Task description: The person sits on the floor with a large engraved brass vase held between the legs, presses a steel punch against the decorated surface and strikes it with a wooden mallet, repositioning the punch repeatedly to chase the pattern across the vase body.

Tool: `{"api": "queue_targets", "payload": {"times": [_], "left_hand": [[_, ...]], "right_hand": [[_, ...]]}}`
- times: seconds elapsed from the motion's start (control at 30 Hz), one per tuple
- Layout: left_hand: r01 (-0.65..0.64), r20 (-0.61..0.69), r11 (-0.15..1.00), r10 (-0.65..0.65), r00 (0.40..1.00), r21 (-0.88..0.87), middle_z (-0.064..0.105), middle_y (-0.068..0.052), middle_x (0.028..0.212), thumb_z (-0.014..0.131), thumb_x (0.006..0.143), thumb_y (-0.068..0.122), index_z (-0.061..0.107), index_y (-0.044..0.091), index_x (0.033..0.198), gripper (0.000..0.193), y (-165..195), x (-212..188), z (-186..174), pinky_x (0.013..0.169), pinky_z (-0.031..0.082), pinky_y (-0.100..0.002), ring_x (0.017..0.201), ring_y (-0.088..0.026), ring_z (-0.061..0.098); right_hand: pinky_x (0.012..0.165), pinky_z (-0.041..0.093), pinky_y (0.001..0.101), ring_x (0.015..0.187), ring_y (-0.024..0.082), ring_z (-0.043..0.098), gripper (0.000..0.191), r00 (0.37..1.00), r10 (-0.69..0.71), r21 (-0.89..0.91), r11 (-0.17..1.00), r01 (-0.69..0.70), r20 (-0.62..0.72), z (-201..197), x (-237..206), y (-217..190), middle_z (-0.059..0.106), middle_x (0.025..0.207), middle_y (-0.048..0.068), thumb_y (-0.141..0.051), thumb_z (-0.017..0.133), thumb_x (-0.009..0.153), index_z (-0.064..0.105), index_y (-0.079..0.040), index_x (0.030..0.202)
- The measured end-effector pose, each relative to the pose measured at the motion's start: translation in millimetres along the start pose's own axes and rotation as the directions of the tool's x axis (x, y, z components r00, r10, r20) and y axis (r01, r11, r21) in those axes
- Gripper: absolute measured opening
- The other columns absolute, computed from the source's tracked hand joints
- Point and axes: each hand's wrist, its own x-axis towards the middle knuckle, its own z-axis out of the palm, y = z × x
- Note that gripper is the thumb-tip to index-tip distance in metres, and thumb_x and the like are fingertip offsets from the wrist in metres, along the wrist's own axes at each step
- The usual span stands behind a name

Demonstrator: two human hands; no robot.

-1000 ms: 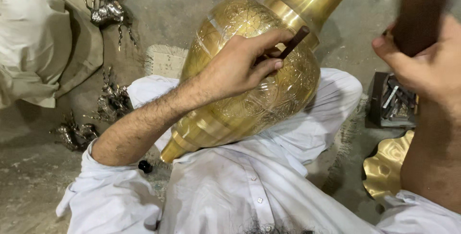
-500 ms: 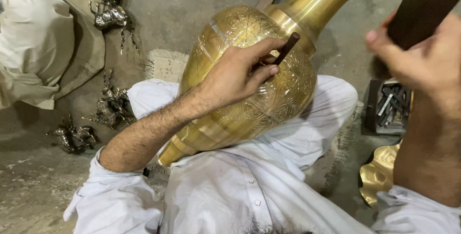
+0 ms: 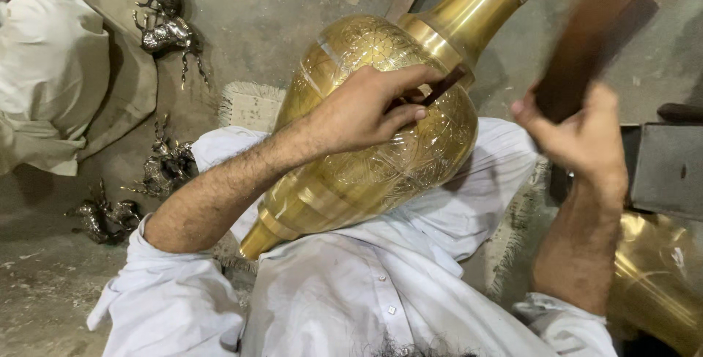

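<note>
A large engraved brass vase [image 3: 344,181] lies tilted across my lap, its neck pointing up and to the right. My left hand [image 3: 366,112] rests on the vase's shoulder and pinches a thin dark chisel [image 3: 443,86] whose tip touches the brass. My right hand [image 3: 586,141] is raised to the right of the vase, gripping a dark wooden mallet [image 3: 593,46] that is blurred with motion. My white clothing [image 3: 351,291] fills the lower middle of the view.
Small silvery animal figurines [image 3: 165,27] lie on the dusty floor at left, more of them [image 3: 157,170] lower down. A white cloth bundle [image 3: 51,79] sits far left. A dark metal box [image 3: 663,166] and another brass piece [image 3: 659,284] are at right.
The mallet in my right hand has swung from high at the right edge downward and leftward toward the chisel. My left hand and the vase have stayed put.
</note>
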Motion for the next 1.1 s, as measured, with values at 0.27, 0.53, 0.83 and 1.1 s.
{"api": "queue_targets", "payload": {"times": [0.27, 0.53, 0.83, 1.1], "left_hand": [[-0.085, 0.207, 0.996, 0.076, 0.975, 0.033, 0.079, -0.008, 0.108, 0.072, 0.099, 0.019, 0.058, 0.014, 0.136, 0.041, -3.0, 16.5, -7.2, 0.089, 0.063, -0.040, 0.098, -0.022, 0.079], [-0.139, 0.352, 0.990, 0.123, 0.928, 0.021, 0.080, -0.007, 0.106, 0.073, 0.095, 0.022, 0.060, 0.014, 0.135, 0.043, -10.4, 30.5, -14.3, 0.089, 0.062, -0.041, 0.100, -0.020, 0.079], [-0.187, 0.511, 0.982, 0.168, 0.843, -0.015, 0.079, -0.006, 0.106, 0.074, 0.092, 0.023, 0.060, 0.017, 0.137, 0.047, -5.4, 45.4, -22.3, 0.088, 0.061, -0.040, 0.100, -0.020, 0.078], [-0.262, 0.657, 0.965, 0.208, 0.724, -0.016, 0.076, -0.004, 0.117, 0.072, 0.092, 0.019, 0.057, 0.017, 0.140, 0.050, 3.0, 53.7, -23.2, 0.092, 0.059, -0.041, 0.103, -0.022, 0.076]], "right_hand": [[0.067, 0.054, 0.0293, 0.072, 0.015, 0.062, 0.025, 0.999, -0.012, -0.180, 0.984, 0.002, -0.053, 17.9, -35.9, 19.3, 0.065, 0.085, 0.006, -0.004, 0.083, 0.091, 0.065, 0.001, 0.108], [0.076, 0.052, 0.0282, 0.084, 0.013, 0.061, 0.023, 0.959, 0.109, 0.075, 0.993, -0.093, -0.263, 52.6, -73.1, 19.0, 0.067, 0.091, 0.004, -0.002, 0.082, 0.095, 0.064, 0.000, 0.109], [0.084, 0.059, 0.0307, 0.085, 0.012, 0.064, 0.027, 0.909, 0.184, 0.389, 0.921, -0.026, -0.374, 75.9, -90.3, -7.8, 0.066, 0.093, 0.003, -0.008, 0.082, 0.095, 0.062, -0.002, 0.111], [0.085, 0.052, 0.0261, 0.092, 0.010, 0.061, 0.025, 0.837, 0.171, 0.309, 0.951, -0.003, -0.519, 96.0, -116.3, 3.8, 0.065, 0.101, 0.002, -0.002, 0.081, 0.097, 0.062, -0.004, 0.113]]}}
